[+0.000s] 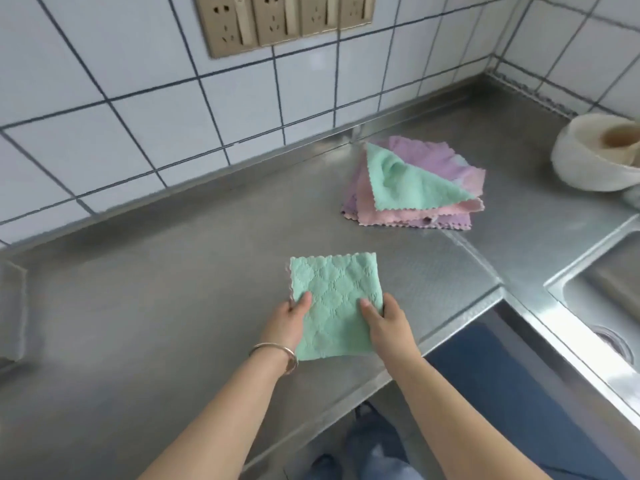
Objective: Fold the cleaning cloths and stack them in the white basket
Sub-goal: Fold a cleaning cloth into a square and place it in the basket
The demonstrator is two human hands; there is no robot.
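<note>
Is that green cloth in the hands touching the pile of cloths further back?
Apart. The head view shows bare steel counter between the green cloth, held by the left hand and right hand, and the pile of cloths.

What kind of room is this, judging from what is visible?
Most likely a kitchen: a stainless steel counter runs into a steel sink with a drain, and the wall behind is white tile with a row of power sockets.
</note>
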